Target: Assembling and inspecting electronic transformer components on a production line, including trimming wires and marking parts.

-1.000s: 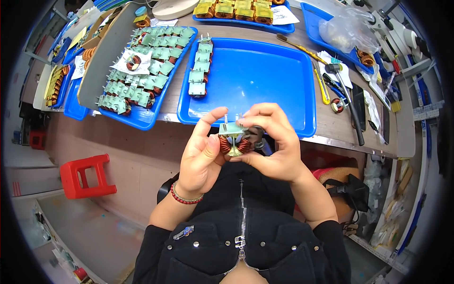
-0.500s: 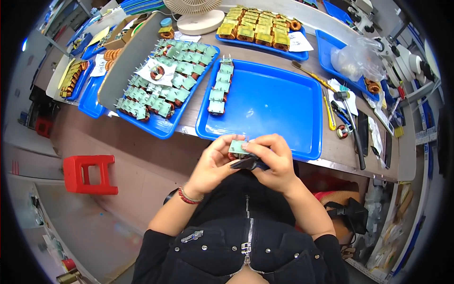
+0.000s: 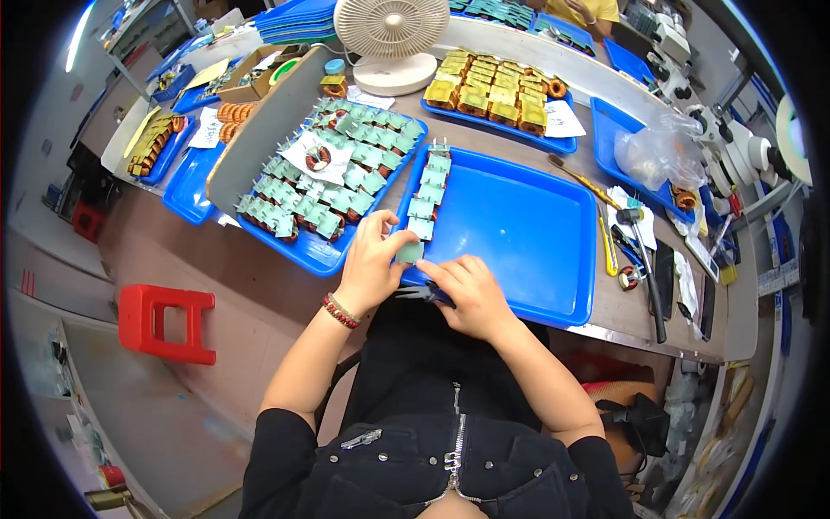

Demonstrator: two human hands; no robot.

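Observation:
At the near left corner of the blue tray [image 3: 519, 225], my left hand [image 3: 370, 266] pinches a coil with a green square board [image 3: 410, 252]. It sits at the near end of a row of similar green-topped coils [image 3: 426, 192] along the tray's left side. My right hand [image 3: 474, 298] is closed round a pair of pliers [image 3: 418, 295], its grey jaws pointing left below the tray rim. A fingertip of this hand reaches to the green board's right edge. The coil body under the board is mostly hidden.
Left of this tray stands another blue tray [image 3: 313, 259] full of green-topped coils, with a paper and one coil on top. Yellow-topped coils [image 3: 488, 86] fill a tray behind. A fan [image 3: 393, 39] stands at the back; a brush [image 3: 577, 179], cutter [image 3: 609, 246] and hammer [image 3: 644, 259] lie at right.
Both hands have moved forward from near my body to the tray's near left corner, bringing the green-topped coil to the row's end. The view has tilted up slightly.

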